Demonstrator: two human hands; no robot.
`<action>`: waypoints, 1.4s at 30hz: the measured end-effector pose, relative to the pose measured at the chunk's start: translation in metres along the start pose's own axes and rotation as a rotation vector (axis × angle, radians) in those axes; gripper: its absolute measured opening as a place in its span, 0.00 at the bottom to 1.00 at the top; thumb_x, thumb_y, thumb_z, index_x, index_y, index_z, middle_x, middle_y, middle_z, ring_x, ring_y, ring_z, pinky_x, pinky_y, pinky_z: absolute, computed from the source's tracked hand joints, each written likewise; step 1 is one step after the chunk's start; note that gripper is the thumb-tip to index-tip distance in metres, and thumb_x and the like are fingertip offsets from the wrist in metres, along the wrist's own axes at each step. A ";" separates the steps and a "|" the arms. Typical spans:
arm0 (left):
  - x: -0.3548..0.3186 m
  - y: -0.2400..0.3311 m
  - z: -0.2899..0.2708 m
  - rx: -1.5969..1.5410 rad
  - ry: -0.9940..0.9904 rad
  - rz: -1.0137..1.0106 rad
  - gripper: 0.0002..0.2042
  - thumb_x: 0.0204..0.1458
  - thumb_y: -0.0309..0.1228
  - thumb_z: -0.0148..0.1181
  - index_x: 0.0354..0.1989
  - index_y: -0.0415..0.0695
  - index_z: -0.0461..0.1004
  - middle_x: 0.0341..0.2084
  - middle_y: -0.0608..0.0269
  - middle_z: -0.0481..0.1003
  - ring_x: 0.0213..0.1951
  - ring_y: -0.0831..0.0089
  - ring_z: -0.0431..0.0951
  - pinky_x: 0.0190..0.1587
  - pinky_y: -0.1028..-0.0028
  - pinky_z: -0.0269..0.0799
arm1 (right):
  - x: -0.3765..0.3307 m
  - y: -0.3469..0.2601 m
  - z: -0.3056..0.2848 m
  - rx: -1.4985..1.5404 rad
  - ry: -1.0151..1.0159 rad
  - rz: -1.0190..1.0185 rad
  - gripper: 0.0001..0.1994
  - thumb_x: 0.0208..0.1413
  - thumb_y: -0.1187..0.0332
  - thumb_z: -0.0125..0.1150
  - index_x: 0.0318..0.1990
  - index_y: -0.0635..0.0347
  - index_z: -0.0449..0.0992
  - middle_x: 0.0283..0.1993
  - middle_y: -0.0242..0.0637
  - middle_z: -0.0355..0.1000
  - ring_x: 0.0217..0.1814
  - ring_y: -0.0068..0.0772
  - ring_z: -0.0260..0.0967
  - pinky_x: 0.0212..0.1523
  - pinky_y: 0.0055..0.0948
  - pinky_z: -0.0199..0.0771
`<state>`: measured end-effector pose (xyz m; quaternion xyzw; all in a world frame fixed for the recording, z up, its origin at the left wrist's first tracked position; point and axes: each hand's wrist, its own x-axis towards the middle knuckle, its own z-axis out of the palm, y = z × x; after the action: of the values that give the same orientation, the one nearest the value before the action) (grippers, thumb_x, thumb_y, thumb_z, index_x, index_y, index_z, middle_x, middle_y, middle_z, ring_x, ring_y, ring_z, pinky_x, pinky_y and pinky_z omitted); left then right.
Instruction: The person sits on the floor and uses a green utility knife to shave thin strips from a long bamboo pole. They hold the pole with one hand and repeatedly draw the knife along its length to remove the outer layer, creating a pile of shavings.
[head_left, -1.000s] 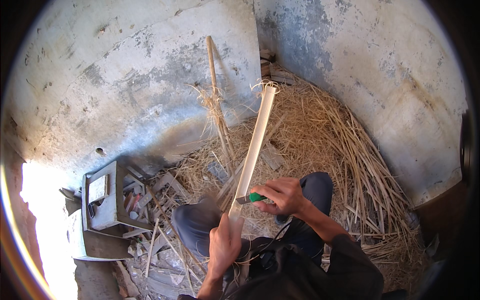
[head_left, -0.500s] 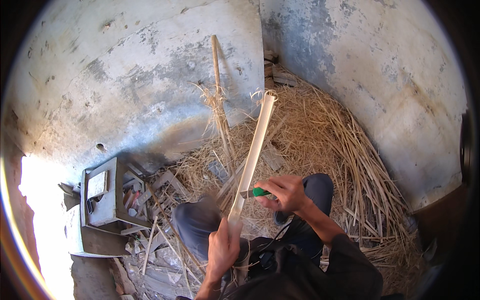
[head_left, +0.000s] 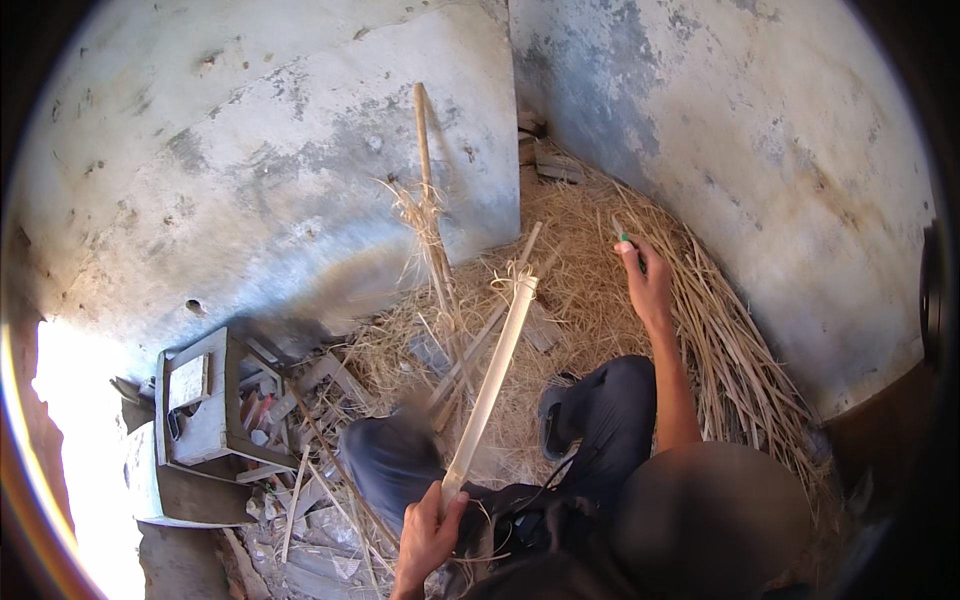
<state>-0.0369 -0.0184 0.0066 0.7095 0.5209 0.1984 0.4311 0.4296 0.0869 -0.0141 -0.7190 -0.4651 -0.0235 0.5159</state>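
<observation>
My left hand point(head_left: 428, 530) is closed around the lower end of a pale, split bamboo strip point(head_left: 490, 385). The strip slants up and away between my knees, and thin curled shavings cling to its far end. My right hand point(head_left: 648, 278) is stretched out to the right, over the shavings, gripping a small green-handled knife point(head_left: 626, 240). The blade points up and away from me, apart from the strip. The fingers partly cover the knife's handle.
A heap of straw-like shavings point(head_left: 600, 320) covers the floor, with long thin strips point(head_left: 740, 340) along the right wall. A pole point(head_left: 422, 140) leans on the peeling wall point(head_left: 280, 120). An overturned stool point(head_left: 225, 400) lies at left among wood scraps point(head_left: 335, 375).
My right hand has swung up and to the right with the knife, off the strip. The strip and my left hand have drawn lower, closer to me.
</observation>
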 end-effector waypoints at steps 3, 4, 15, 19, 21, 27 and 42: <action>0.013 -0.017 0.005 -0.005 0.034 0.034 0.15 0.66 0.36 0.60 0.34 0.36 0.69 0.19 0.44 0.73 0.22 0.48 0.79 0.26 0.61 0.69 | -0.012 -0.010 0.007 0.103 -0.197 0.085 0.28 0.68 0.42 0.55 0.55 0.59 0.80 0.25 0.26 0.71 0.19 0.19 0.62 0.22 0.23 0.60; 0.017 -0.018 0.007 -0.012 0.049 0.051 0.15 0.67 0.36 0.59 0.34 0.35 0.70 0.19 0.45 0.74 0.22 0.51 0.80 0.26 0.63 0.70 | -0.020 -0.026 0.011 0.078 -0.317 0.132 0.30 0.67 0.39 0.56 0.58 0.57 0.78 0.28 0.28 0.73 0.20 0.17 0.62 0.23 0.23 0.60; 0.085 -0.017 0.001 -0.057 -0.305 0.194 0.13 0.69 0.35 0.52 0.42 0.36 0.76 0.26 0.53 0.83 0.35 0.54 0.86 0.39 0.63 0.78 | -0.039 -0.109 0.058 0.859 -0.716 0.255 0.17 0.70 0.59 0.61 0.57 0.60 0.74 0.27 0.29 0.75 0.17 0.10 0.48 0.19 0.21 0.48; 0.108 -0.010 -0.010 0.176 -0.384 0.233 0.14 0.68 0.39 0.54 0.47 0.41 0.78 0.28 0.43 0.79 0.37 0.41 0.81 0.39 0.56 0.75 | -0.035 -0.101 0.070 0.842 -0.678 0.274 0.16 0.69 0.61 0.63 0.56 0.61 0.75 0.27 0.32 0.77 0.17 0.11 0.49 0.19 0.22 0.48; 0.123 -0.009 -0.015 0.178 -0.426 0.333 0.14 0.68 0.40 0.55 0.48 0.41 0.78 0.28 0.40 0.78 0.38 0.39 0.80 0.39 0.53 0.74 | -0.035 -0.095 0.076 0.841 -0.658 0.291 0.16 0.68 0.61 0.64 0.55 0.62 0.76 0.27 0.32 0.77 0.17 0.11 0.50 0.19 0.23 0.48; 0.189 -0.008 -0.022 0.191 -0.551 0.398 0.15 0.67 0.38 0.62 0.54 0.40 0.78 0.44 0.56 0.82 0.47 0.67 0.83 0.52 0.66 0.78 | -0.030 -0.081 0.094 0.804 -0.592 0.374 0.16 0.67 0.61 0.65 0.53 0.63 0.76 0.28 0.32 0.77 0.17 0.11 0.52 0.19 0.23 0.49; 0.244 -0.020 0.017 -0.380 -0.300 0.237 0.12 0.72 0.33 0.51 0.52 0.37 0.73 0.30 0.63 0.78 0.31 0.77 0.81 0.35 0.73 0.77 | -0.029 -0.049 0.089 -0.051 -0.602 -0.127 0.16 0.71 0.66 0.55 0.57 0.57 0.57 0.42 0.49 0.72 0.36 0.45 0.76 0.38 0.44 0.71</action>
<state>0.0568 0.1982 -0.0602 0.6934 0.3181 0.2343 0.6026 0.3394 0.1381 -0.0359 -0.6758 -0.6404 0.1466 0.3342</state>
